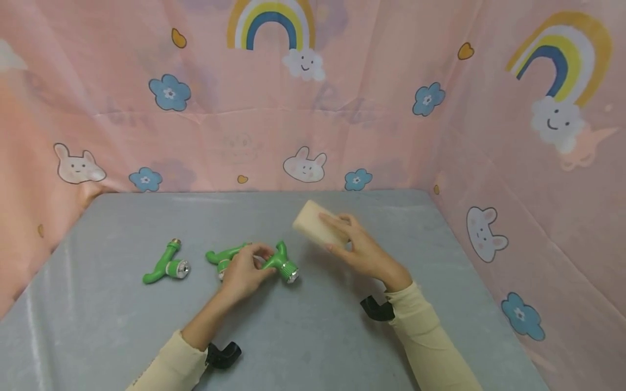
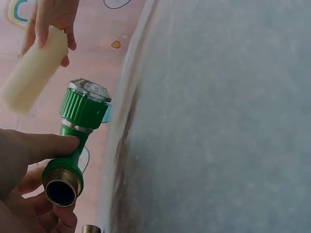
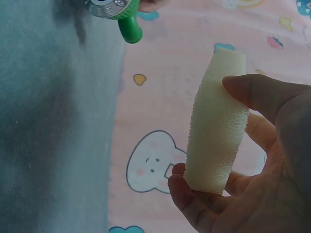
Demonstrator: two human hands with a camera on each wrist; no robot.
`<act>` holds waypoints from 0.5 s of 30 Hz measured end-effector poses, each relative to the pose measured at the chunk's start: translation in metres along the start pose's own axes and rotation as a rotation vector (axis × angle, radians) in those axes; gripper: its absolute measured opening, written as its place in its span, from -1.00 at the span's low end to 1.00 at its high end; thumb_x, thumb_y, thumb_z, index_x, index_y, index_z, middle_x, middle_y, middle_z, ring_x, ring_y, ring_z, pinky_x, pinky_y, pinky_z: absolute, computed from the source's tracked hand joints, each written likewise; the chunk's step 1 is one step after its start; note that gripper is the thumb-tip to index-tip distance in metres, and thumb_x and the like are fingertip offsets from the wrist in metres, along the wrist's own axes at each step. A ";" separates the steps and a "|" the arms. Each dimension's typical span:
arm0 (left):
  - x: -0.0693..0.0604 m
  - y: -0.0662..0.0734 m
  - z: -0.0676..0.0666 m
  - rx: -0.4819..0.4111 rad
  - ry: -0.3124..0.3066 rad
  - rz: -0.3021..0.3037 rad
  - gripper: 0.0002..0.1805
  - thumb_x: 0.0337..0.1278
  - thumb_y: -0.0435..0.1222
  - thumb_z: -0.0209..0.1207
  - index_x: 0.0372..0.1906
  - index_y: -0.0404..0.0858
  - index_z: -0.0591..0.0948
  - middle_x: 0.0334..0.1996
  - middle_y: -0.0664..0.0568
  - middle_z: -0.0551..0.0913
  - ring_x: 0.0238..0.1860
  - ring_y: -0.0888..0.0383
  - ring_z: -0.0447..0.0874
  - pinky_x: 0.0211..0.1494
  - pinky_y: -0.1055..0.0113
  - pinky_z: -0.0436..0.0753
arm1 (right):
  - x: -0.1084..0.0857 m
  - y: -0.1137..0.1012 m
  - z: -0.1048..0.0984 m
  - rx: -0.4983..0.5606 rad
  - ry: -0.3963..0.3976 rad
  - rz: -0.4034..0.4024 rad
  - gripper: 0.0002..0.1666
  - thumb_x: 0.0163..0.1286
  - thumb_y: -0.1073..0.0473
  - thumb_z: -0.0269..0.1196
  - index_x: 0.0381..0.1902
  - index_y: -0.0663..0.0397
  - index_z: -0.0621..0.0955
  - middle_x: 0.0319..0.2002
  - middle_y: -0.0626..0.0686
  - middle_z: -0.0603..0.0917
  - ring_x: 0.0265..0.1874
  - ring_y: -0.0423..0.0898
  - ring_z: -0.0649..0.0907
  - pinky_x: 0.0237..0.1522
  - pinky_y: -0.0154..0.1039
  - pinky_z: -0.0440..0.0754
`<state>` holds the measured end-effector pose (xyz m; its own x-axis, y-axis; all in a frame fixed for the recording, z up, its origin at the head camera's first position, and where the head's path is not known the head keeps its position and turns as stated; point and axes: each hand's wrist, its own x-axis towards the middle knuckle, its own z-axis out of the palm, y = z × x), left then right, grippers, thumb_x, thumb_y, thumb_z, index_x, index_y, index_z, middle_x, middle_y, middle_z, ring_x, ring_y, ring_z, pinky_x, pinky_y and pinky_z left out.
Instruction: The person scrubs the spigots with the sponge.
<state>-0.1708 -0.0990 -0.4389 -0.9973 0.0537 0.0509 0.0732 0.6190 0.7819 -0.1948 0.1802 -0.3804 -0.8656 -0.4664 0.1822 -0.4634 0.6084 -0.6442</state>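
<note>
While the left hand [image 1: 246,271], near the centre of the head view, pinches a green tap [image 1: 282,262], its thumb lies along the neck below the ribbed collar and its other fingers curl behind. Right of centre, the right hand [image 1: 368,252] grasps a pale sponge [image 1: 317,224], parted only as far as the block's thickness, thumb on one face and fingers on the other. A second tap [image 1: 226,255] sits just beside the left hand, partly hidden by it; a third tap [image 1: 165,266] lies apart at centre left.
</note>
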 end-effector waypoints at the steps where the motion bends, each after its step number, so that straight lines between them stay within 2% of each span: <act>1: 0.000 -0.001 0.001 0.015 -0.010 0.001 -0.68 -0.02 -0.35 0.48 -0.10 -0.14 0.71 -0.19 0.03 0.72 -0.29 0.17 0.60 -0.31 0.36 0.51 | 0.000 0.000 0.000 0.000 -0.001 -0.002 -0.23 0.47 0.13 0.27 0.56 -0.21 0.29 0.35 0.28 0.30 -0.03 0.10 0.53 -0.24 -0.24 0.52; 10: -0.001 -0.007 0.007 0.178 -0.110 0.034 -0.65 0.01 -0.34 0.46 -0.05 -0.14 0.67 -0.19 0.02 0.73 -0.30 0.18 0.60 -0.27 0.32 0.53 | 0.000 -0.001 0.001 0.004 -0.040 0.024 -0.24 0.50 0.09 0.23 0.57 -0.27 0.25 0.38 0.24 0.26 -0.12 0.04 0.52 -0.28 -0.26 0.54; 15: -0.002 -0.008 0.003 0.171 -0.168 0.044 -0.67 0.08 -0.31 0.44 -0.02 -0.14 0.67 -0.17 0.00 0.74 -0.22 0.14 0.67 -0.18 0.22 0.63 | 0.000 -0.001 0.002 0.010 -0.053 0.039 -0.23 0.51 0.08 0.22 0.58 -0.30 0.23 0.40 0.23 0.24 -0.11 0.05 0.52 -0.27 -0.24 0.54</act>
<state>-0.1689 -0.1016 -0.4467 -0.9784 0.2041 -0.0329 0.1312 0.7359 0.6643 -0.1942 0.1780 -0.3814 -0.8714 -0.4761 0.1178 -0.4278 0.6202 -0.6575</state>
